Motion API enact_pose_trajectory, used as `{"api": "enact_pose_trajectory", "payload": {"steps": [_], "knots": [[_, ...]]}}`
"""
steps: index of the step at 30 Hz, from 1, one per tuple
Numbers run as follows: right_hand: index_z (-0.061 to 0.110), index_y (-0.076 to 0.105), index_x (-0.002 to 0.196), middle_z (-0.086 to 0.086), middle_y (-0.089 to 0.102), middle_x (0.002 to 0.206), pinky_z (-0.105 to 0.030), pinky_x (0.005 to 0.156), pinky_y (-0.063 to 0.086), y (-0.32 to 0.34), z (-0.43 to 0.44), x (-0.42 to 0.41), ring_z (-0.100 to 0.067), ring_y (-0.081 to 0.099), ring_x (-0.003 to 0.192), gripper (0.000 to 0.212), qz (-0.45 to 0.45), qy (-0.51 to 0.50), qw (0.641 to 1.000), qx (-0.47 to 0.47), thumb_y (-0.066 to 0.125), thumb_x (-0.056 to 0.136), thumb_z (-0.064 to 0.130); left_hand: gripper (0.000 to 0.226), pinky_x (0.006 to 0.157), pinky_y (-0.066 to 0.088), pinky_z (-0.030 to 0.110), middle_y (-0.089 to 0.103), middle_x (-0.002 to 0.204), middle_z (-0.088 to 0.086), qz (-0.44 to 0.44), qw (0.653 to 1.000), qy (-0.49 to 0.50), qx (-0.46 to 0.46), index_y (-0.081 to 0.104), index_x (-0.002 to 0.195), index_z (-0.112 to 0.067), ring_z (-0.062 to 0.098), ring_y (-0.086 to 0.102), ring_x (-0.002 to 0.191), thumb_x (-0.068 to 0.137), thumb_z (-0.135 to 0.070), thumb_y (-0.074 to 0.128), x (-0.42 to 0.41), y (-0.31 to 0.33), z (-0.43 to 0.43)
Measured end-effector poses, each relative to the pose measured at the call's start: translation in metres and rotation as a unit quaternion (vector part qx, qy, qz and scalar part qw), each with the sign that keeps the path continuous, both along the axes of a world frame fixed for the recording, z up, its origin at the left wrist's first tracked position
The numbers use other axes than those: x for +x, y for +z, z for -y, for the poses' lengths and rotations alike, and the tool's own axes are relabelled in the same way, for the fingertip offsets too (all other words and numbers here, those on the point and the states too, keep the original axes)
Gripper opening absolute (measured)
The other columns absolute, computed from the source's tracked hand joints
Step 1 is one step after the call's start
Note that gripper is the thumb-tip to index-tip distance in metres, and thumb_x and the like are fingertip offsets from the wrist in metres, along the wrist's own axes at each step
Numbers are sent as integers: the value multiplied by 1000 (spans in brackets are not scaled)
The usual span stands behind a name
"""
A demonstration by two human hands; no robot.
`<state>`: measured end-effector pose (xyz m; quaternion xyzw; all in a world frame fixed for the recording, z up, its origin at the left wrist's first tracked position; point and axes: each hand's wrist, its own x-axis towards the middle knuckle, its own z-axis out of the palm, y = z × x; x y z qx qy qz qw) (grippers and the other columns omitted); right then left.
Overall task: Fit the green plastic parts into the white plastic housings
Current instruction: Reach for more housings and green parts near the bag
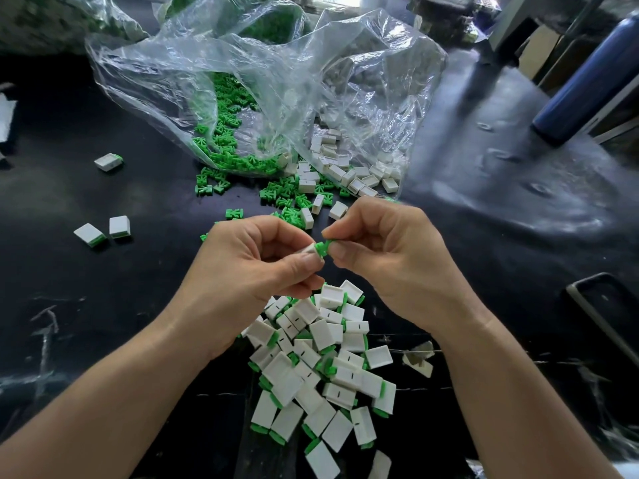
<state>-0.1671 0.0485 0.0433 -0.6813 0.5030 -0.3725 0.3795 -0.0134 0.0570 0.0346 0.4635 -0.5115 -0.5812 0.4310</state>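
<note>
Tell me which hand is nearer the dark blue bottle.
Right. The right hand sits below and left of the dark blue bottle; the left hand lies farther left, beyond the right hand.

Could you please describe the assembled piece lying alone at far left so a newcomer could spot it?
Start at the clear plastic bag on the black table. Left of its mouth lies one white housing with a green end. It lies alone; the nearer strays form a pair.
</note>
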Motion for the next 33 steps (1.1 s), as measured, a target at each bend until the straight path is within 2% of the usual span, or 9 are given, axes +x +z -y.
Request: {"api": "enact_pose_trajectory", "payload": {"steps": [4,11,15,17,20,24,29,31,33], "knots": [[28,59,68,7,60,68,-41,70,55,-1,0,1,-22,62,71,33,-5,4,1000,-3,67,78,-2,10,50,53,20,67,65,18,37,999,-3,-23,65,74,-2,17,67,54,65,-6,68,1,0,0],[32,54,65,10,58,64,-26,60,50,-4,-2,5,-7,56,62,37,-43,3,999,-22,67,79,0,8,50,55,24,66,59,15,104,992,10,-77,66,73,-3,20,66,52,74,4,69,2,-3,0],[31,54,65,7,59,64,-32,59,51,-3,-3,4,-14,58,62,38,-49,21,998,-28,67,78,-1,7,49,53,22,67,61,15,98,992,-12,-75,66,72,-3,18,66,51,73,4,69,4,-1,0],[32,54,65,8,59,64,-29,56,49,-2,-4,3,-11,55,59,38,-65,32,997,-30,68,78,-1,11,47,51,18,68,60,11,128,987,-13,-96,66,71,-6,13,64,48,74,4,69,4,-2,-2],[20,62,69,12,54,60,-14,51,39,-4,-4,3,-1,49,55,23,-95,44,994,-40,68,77,-1,15,46,49,14,68,59,4,179,976,-12,-124,66,68,-10,7,62,45,74,2,71,4,-2,-3],[9,65,74,14,50,57,-10,50,35,-6,-5,5,2,47,52,13,-131,53,988,-57,67,76,-3,16,46,49,14,68,57,1,220,967,-18,-128,66,65,-14,7,63,46,74,-1,72,4,-4,-3],[21,67,75,7,66,68,-22,61,53,-2,-3,4,-5,62,62,20,0,1,1000,-31,71,77,2,8,48,51,19,68,62,14,54,997,-4,-59,64,76,-1,15,66,51,69,-2,70,4,-1,1],[18,68,78,4,67,69,-20,61,51,2,-3,4,-6,63,62,3,88,19,996,22,69,78,14,19,48,51,19,69,64,14,10,999,-2,-49,64,78,-1,15,66,52,62,-12,68,4,0,2],[12,67,80,2,66,67,-19,58,49,3,-3,2,-5,59,60,26,149,10,984,94,60,72,35,22,47,51,20,69,65,13,-4,998,0,-56,64,77,-4,16,66,53,58,-16,67,2,1,2]]}}
